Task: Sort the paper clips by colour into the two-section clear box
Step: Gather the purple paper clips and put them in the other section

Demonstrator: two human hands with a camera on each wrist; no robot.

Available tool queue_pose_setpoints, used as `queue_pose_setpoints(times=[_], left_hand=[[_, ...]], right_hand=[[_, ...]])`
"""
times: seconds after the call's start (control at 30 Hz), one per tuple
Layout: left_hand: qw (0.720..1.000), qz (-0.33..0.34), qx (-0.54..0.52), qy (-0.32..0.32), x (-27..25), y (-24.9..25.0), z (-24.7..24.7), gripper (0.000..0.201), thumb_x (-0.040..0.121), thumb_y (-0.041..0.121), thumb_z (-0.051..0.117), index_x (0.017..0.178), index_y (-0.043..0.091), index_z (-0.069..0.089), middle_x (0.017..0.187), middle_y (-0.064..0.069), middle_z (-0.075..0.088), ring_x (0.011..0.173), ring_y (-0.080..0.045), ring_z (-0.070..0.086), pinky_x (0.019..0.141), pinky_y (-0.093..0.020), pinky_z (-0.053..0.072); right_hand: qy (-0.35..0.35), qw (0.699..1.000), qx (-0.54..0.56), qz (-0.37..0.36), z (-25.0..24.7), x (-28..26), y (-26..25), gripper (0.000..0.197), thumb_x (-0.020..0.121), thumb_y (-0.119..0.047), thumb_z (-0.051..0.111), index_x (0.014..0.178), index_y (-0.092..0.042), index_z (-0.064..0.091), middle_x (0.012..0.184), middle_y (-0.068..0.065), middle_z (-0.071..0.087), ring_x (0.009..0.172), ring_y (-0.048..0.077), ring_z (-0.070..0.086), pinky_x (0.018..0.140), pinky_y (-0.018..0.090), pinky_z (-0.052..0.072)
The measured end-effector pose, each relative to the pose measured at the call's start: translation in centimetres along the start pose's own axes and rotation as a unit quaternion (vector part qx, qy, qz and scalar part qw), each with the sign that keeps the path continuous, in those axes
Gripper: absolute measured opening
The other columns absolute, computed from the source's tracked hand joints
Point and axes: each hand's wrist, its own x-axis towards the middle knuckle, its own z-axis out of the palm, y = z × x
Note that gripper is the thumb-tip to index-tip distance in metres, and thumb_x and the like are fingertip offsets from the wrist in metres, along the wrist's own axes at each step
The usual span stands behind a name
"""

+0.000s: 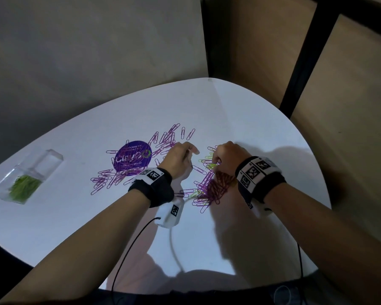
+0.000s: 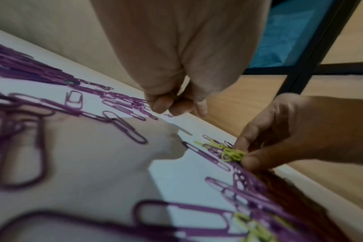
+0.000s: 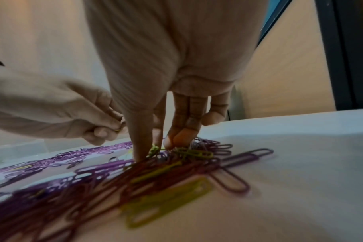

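Head view shows both hands over purple paper clips scattered on the white bench, with the clear box far left holding green clips in its near section. Left-wrist view shows the left hand curled, pinching something thin I cannot identify. Right-wrist view shows the right hand pinching green clips from the pile.

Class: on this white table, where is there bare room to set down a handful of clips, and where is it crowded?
Bare white table lies between the two-section clear box and the purple paper clips, and along the far edge. Crowded: the middle, round the purple round sticker and beneath both hands, where green paper clips mix in.
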Motion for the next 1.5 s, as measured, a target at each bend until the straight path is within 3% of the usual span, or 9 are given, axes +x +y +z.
queue_pose_setpoints(times=[0.13, 0.27, 0.5, 0.67, 0.77, 0.83, 0.97, 1.2, 1.5], left_hand=[[0.997, -0.014, 0.062, -0.045, 0.6, 0.6, 0.8, 0.028, 0.099, 0.016, 0.040, 0.115, 0.003, 0.059, 0.100, -0.012, 0.053, 0.095, -0.023, 0.052, 0.082, -0.028, 0.041], [0.991, -0.009, 0.117, -0.071, 0.6, 1.1, 1.6, 0.029, 0.093, 0.025, 0.055, 0.118, 0.011, 0.057, 0.101, -0.002, 0.041, 0.091, -0.015, 0.045, 0.083, -0.023, 0.036], [0.994, 0.024, 0.089, -0.060, 0.6, 1.1, 1.4, 0.004, 0.088, 0.008, 0.057, 0.086, 0.008, 0.061, 0.089, -0.006, 0.052, 0.079, -0.020, 0.051, 0.071, -0.027, 0.041], [0.994, -0.029, -0.079, -0.072, 0.0, -0.1, -0.3, 0.032, 0.085, 0.005, 0.059, 0.066, 0.030, 0.053, 0.076, -0.014, 0.060, 0.064, -0.021, 0.052, 0.060, -0.035, 0.044], [0.999, -0.032, -0.015, -0.005, 0.3, -0.8, -1.9, 0.027, 0.086, 0.009, 0.064, 0.071, 0.028, 0.053, 0.071, 0.004, 0.060, 0.067, -0.013, 0.054, 0.062, -0.009, 0.041], [0.998, -0.036, 0.020, 0.041, 0.8, -1.1, -2.5, 0.014, 0.086, 0.006, 0.063, 0.077, 0.015, 0.057, 0.070, 0.009, 0.055, 0.069, -0.013, 0.052, 0.058, -0.004, 0.035], [0.994, -0.006, 0.082, 0.076, 1.8, -1.4, -1.5, 0.009, 0.081, -0.001, 0.062, 0.089, 0.001, 0.066, 0.090, -0.009, 0.054, 0.090, -0.028, 0.057, 0.073, -0.018, 0.035], [0.981, 0.096, 0.152, -0.079, 2.8, 1.4, 2.1, 0.035, 0.088, 0.013, 0.060, 0.123, 0.012, 0.061, 0.112, -0.015, 0.057, 0.107, -0.029, 0.049, 0.092, -0.035, 0.040], [0.983, 0.111, 0.139, -0.046, 3.1, -0.8, 1.5, 0.019, 0.089, 0.016, 0.060, 0.104, 0.008, 0.069, 0.100, -0.011, 0.061, 0.098, -0.028, 0.053, 0.084, -0.035, 0.044]], right_hand=[[0.010, 1.000, -0.009, -0.012, 0.4, -0.2, 0.2, 0.010, 0.081, -0.023, 0.065, 0.087, -0.017, 0.070, 0.100, 0.008, 0.067, 0.097, 0.028, 0.062, 0.081, 0.030, 0.047], [0.016, 1.000, 0.004, -0.011, 0.5, -0.4, 0.4, 0.010, 0.080, -0.022, 0.065, 0.084, -0.024, 0.074, 0.095, 0.008, 0.068, 0.091, 0.028, 0.063, 0.078, 0.029, 0.048], [0.041, 0.994, 0.098, -0.030, -0.6, -1.4, 1.3, 0.013, 0.081, -0.020, 0.069, 0.092, -0.016, 0.075, 0.095, 0.008, 0.072, 0.094, 0.022, 0.064, 0.086, 0.027, 0.049], [0.080, 0.972, 0.221, -0.006, -1.3, -1.3, 2.5, 0.024, 0.082, -0.015, 0.069, 0.106, -0.014, 0.072, 0.093, 0.001, 0.071, 0.087, 0.006, 0.055, 0.083, 0.016, 0.041], [0.042, 0.967, 0.252, 0.018, -1.4, -0.8, 3.0, 0.010, 0.084, -0.016, 0.065, 0.091, -0.021, 0.071, 0.083, -0.004, 0.065, 0.083, 0.011, 0.056, 0.080, 0.021, 0.040], [0.014, 0.939, 0.341, 0.040, -1.4, -0.7, 3.0, 0.012, 0.086, -0.013, 0.063, 0.078, -0.021, 0.065, 0.079, 0.000, 0.064, 0.073, 0.014, 0.054, 0.072, 0.024, 0.042], [-0.006, 0.871, 0.487, 0.073, -1.5, -0.6, 2.8, 0.020, 0.087, -0.003, 0.058, 0.069, -0.011, 0.063, 0.074, 0.018, 0.059, 0.059, 0.022, 0.047, 0.054, 0.025, 0.037], [-0.014, 0.786, 0.611, 0.092, -1.5, -0.4, 3.5, 0.017, 0.089, 0.005, 0.049, 0.086, -0.005, 0.062, 0.067, 0.012, 0.058, 0.054, 0.019, 0.054, 0.057, 0.027, 0.037], [-0.007, 0.808, 0.571, 0.144, -1.5, 0.3, 3.4, 0.022, 0.080, 0.001, 0.034, 0.063, -0.005, 0.047, 0.061, 0.011, 0.043, 0.046, 0.016, 0.032, 0.041, 0.016, 0.023]])
